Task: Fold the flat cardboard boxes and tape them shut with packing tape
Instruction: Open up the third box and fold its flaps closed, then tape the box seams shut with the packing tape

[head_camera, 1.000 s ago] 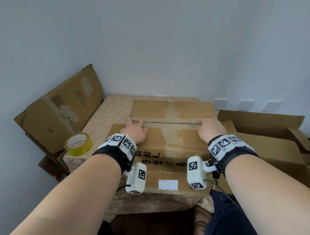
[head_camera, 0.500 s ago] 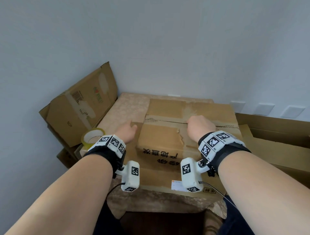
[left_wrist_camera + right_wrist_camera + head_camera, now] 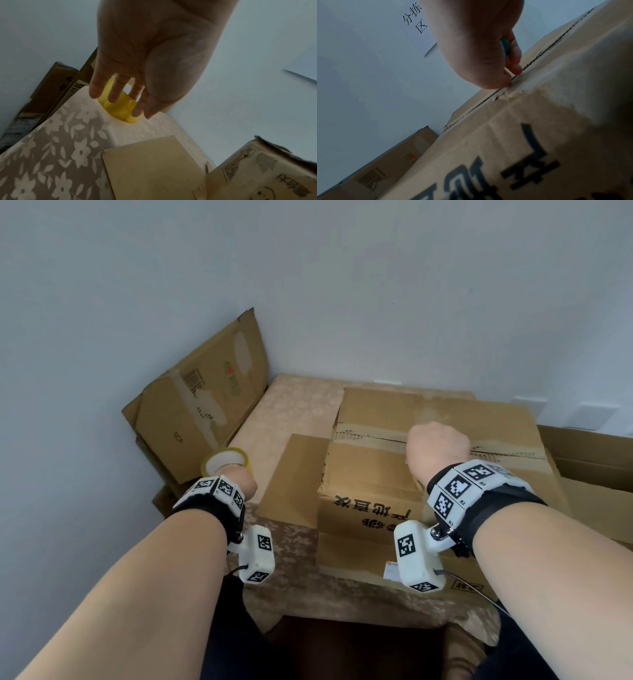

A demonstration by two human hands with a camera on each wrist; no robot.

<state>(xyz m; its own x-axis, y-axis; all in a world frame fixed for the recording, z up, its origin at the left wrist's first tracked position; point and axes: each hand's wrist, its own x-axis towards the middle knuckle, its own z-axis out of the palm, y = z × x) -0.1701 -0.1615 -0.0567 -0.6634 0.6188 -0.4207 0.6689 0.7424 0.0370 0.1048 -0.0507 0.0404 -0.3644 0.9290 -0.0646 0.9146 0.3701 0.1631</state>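
Tablecloth (image 3: 294, 412) bears one box (image 3: 370, 474), one tape roll (image 3: 224, 460).

A floral-clothed table (image 3: 294, 409) bears a cardboard box (image 3: 373, 474) (flaps closed) and tape roll (image 3: 224, 459).

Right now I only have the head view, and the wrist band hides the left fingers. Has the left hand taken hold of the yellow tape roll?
Observer: Not yet. The left wrist view shows the left hand with its fingers straight and spread in front of the tape roll, not curled round it.
Reviewer: Is the right fist on the box empty?
Observer: No. The right wrist view shows a teal object in the right hand's grip. I cannot tell what it is.
Reviewer: Where do its fingertips land?
Observer: The fingertips are at the seam between the cardboard box's top flaps.
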